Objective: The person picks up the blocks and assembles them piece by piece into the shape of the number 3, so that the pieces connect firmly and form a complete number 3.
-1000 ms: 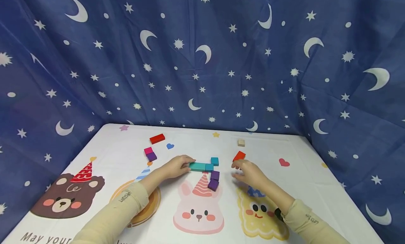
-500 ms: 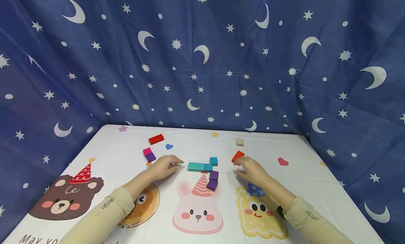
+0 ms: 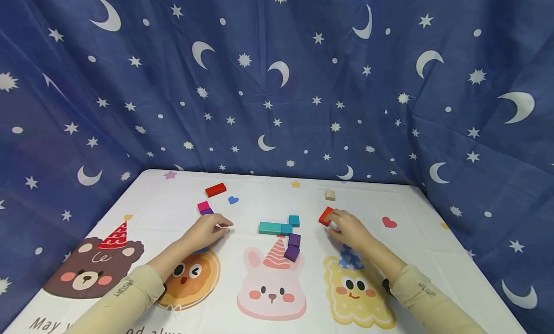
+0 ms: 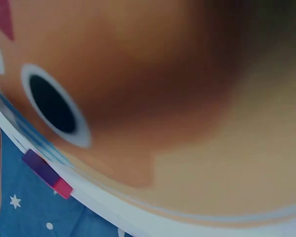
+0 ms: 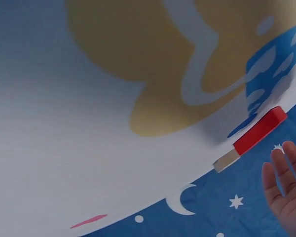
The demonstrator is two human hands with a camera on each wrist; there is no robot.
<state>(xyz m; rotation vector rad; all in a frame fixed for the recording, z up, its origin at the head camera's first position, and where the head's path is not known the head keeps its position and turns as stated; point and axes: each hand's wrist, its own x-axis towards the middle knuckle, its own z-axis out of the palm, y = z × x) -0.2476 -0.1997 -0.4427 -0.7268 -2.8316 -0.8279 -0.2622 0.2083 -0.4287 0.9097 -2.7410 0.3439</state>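
Left hand (image 3: 205,231): withdrawn leftward from teal block (image 3: 270,228), apparently now placed; fingers loose, holding nothing. Right hand (image 3: 349,229): at right red block (image 3: 325,215), fingers unclenched.

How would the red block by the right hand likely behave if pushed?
The red block looks rigid, given its straight edges, so it should keep its shape. Its flat faces suggest it would slide or pivot rather than roll. Lying on a long side, it seems unlikely to tip.
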